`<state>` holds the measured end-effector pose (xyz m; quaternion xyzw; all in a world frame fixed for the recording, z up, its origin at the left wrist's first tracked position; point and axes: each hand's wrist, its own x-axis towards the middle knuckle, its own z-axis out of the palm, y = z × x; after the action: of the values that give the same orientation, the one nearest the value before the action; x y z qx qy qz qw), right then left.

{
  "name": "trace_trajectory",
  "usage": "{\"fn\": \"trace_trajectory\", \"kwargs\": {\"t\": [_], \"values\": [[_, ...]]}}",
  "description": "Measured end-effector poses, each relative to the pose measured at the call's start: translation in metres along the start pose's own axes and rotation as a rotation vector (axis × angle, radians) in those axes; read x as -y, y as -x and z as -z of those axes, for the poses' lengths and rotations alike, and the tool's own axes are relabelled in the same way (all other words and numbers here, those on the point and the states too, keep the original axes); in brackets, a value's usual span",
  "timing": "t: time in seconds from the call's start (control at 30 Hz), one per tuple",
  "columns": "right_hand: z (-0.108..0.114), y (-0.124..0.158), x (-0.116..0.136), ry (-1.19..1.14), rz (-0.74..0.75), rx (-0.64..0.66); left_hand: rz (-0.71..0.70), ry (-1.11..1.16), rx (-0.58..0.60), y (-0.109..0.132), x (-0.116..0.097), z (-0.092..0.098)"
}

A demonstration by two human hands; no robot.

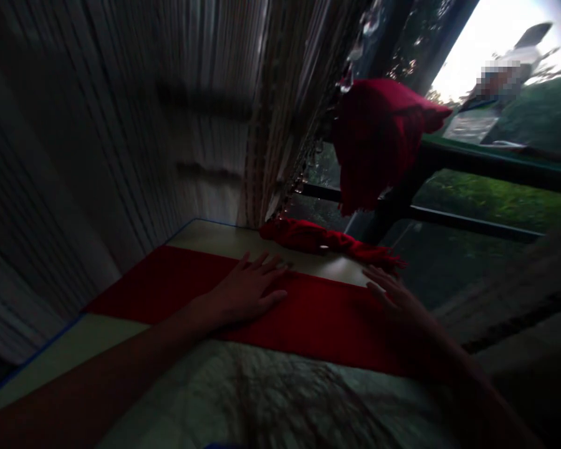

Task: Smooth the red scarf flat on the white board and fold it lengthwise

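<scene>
A long red cloth lies spread across a pale board or tabletop with a blue edge. My left hand rests flat on the cloth near its far edge, fingers spread. At the cloth's right part, my right hand is stretched out with its fingers apart, over the far edge. Beyond both hands a bunched red scarf with fringed ends lies along the far side of the pale surface. The light is dim, so fine detail on the cloth is hard to make out.
Another red fringed cloth hangs at the window bars. A striped curtain fills the left and far side. Outside the bars, a pale object with a blurred-out patch shows against trees and sky.
</scene>
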<state>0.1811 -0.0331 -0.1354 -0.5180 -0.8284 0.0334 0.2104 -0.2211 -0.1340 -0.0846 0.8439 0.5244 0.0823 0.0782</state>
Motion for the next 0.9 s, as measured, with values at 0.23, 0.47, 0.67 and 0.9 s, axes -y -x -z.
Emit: {"fn": "trace_trajectory", "kwargs": {"t": [0.23, 0.47, 0.67, 0.9], "values": [[-0.011, 0.015, 0.036, -0.010, 0.071, 0.165, 0.070, -0.031, 0.044, 0.001, -0.002, -0.001], [-0.010, 0.016, 0.030, 0.150, -0.064, 0.302, 0.065, -0.033, 0.056, 0.001, 0.000, -0.004], [0.002, 0.014, 0.027, 0.188, -0.146, 0.300, 0.059, -0.032, 0.034, 0.000, 0.001, -0.007], [-0.003, 0.013, 0.064, 0.121, 0.027, 0.342, 0.065, -0.021, 0.033, 0.000, 0.000, -0.006]]}}
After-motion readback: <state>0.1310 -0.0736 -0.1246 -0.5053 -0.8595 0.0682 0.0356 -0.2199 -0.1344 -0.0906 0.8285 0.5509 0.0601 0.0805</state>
